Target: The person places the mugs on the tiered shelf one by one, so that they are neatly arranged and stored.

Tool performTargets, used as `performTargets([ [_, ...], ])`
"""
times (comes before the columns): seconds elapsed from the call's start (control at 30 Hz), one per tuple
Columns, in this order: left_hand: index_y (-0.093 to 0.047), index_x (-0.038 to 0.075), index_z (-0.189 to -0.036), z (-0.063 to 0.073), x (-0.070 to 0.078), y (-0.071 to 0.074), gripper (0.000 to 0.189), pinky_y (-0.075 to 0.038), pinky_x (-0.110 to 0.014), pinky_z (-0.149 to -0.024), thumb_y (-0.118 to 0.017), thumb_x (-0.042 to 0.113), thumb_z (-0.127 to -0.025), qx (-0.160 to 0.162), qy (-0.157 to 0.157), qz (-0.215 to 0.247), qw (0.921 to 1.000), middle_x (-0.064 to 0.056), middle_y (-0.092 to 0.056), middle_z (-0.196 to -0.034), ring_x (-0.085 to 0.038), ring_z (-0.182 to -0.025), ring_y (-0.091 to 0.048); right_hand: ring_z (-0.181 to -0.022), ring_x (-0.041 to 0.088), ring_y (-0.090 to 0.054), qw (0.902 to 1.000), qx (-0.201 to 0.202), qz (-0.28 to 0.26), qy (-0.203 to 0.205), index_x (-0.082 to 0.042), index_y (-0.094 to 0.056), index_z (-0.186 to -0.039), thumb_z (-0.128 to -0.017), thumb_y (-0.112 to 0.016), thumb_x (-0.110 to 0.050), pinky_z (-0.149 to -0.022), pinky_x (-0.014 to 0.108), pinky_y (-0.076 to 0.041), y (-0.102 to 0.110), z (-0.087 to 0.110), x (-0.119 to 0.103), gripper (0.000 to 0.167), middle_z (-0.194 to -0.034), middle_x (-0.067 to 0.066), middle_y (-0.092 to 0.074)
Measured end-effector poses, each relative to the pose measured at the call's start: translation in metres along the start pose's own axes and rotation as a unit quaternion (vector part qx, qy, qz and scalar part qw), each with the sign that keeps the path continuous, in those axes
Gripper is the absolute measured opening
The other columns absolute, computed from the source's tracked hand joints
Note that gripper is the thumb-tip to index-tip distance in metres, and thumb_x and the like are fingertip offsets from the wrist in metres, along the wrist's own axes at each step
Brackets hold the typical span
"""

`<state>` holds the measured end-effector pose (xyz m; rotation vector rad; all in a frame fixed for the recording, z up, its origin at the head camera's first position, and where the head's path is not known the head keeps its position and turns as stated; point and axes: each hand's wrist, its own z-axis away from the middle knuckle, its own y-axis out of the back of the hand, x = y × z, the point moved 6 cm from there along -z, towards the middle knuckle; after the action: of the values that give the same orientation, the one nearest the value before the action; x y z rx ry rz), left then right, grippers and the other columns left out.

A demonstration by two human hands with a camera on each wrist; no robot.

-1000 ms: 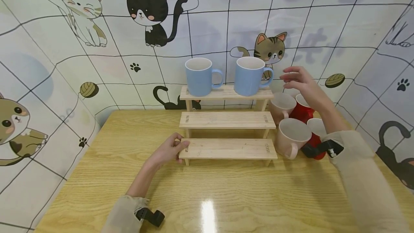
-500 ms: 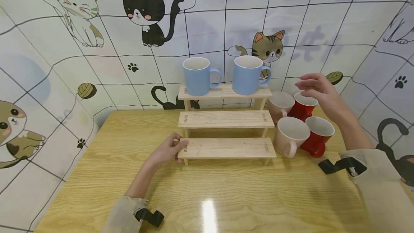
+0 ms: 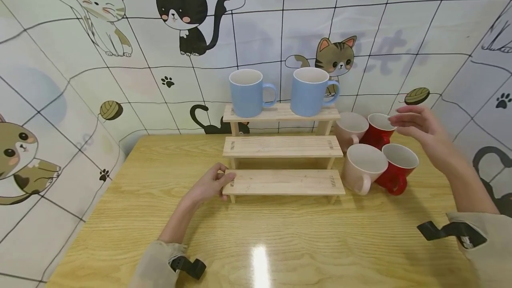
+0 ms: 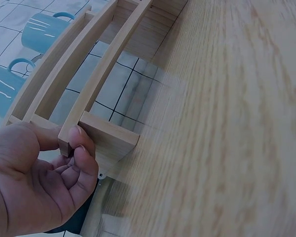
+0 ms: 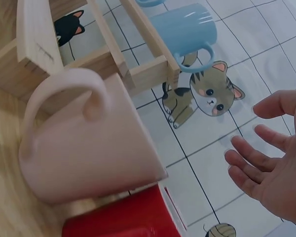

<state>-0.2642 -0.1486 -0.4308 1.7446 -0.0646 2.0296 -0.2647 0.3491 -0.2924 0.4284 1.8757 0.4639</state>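
Observation:
My left hand (image 3: 209, 185) pinches the left end of the bottom board of a three-step wooden rack (image 3: 284, 182); in the left wrist view, thumb and fingers close round the board's corner (image 4: 71, 133). Two blue mugs, one at the left (image 3: 246, 97) and one at the right (image 3: 310, 94), stand on the top step with handles to the right. My right hand (image 3: 430, 134) is in the air with relaxed fingers, holding nothing. Nearest to it are two red mugs, a rear one (image 3: 374, 134) and a front one (image 3: 396, 170), on the table.
Two pale pink mugs, one in front (image 3: 362, 170) and one behind (image 3: 347, 130), stand between the rack's right end and the red mugs. The wooden table (image 3: 320, 239) meets a cat-patterned wall cloth (image 3: 264, 39) at the back.
My right hand has moved right and downward, away from the right blue mug, uncovering the red mugs. The left hand keeps its hold on the rack.

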Motion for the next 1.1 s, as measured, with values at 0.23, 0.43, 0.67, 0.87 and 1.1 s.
performTargets([
  [0.23,-0.04,0.002,-0.12,0.001,0.001,0.001,0.031,-0.056,-0.033,-0.065,-0.056,0.026,-0.106,0.002,0.003,0.002,1.0,-0.003,-0.04,-0.072,-0.019,-0.056,-0.053,-0.11,-0.009,-0.053,0.9988,0.008,0.038,-0.031,-0.027,-0.039,-0.143,-0.108,-0.049,-0.017,-0.088,0.005,-0.035,0.015,0.029,0.02,0.037,-0.123,-0.019,-0.055],
  [0.43,-0.04,0.002,-0.119,0.001,0.001,0.001,0.031,-0.055,-0.032,-0.064,-0.055,0.025,-0.106,0.0,0.001,0.006,1.0,-0.003,-0.042,-0.072,-0.021,-0.056,-0.058,-0.111,-0.013,-0.047,0.9965,0.005,0.057,-0.06,-0.034,-0.036,-0.144,-0.108,-0.048,-0.021,-0.119,0.032,-0.021,0.02,0.051,0.04,0.04,-0.121,-0.026,-0.052],
  [0.67,-0.038,0.002,-0.119,0.001,0.001,0.001,0.032,-0.055,-0.034,-0.066,-0.056,0.026,-0.106,-0.005,0.001,0.007,1.0,-0.003,-0.041,-0.071,-0.023,-0.056,-0.057,-0.11,-0.013,-0.045,0.9962,-0.011,0.066,-0.056,-0.028,-0.036,-0.142,-0.109,-0.047,-0.016,-0.1,0.014,-0.028,0.019,0.07,0.056,0.037,-0.12,-0.024,-0.053],
  [0.87,-0.039,0.002,-0.12,0.001,0.001,0.001,0.032,-0.055,-0.033,-0.065,-0.056,0.026,-0.106,-0.002,0.005,0.005,1.0,-0.002,-0.04,-0.071,-0.021,-0.056,-0.055,-0.105,-0.011,-0.049,0.9975,-0.003,0.053,-0.047,-0.028,-0.043,-0.133,-0.108,-0.047,-0.01,-0.08,0.006,-0.034,0.017,0.075,0.065,0.031,-0.116,-0.018,-0.056],
  [1.1,-0.037,0.001,-0.121,0.003,0.004,0.001,0.034,-0.055,-0.033,-0.065,-0.055,0.026,-0.107,-0.006,0.002,-0.001,1.0,-0.002,-0.04,-0.071,-0.02,-0.056,-0.054,-0.095,-0.007,-0.054,0.9956,0.012,0.043,-0.082,-0.032,-0.044,-0.124,-0.108,-0.049,-0.015,-0.075,0.006,-0.038,0.018,0.082,0.075,0.023,-0.108,-0.016,-0.056],
])
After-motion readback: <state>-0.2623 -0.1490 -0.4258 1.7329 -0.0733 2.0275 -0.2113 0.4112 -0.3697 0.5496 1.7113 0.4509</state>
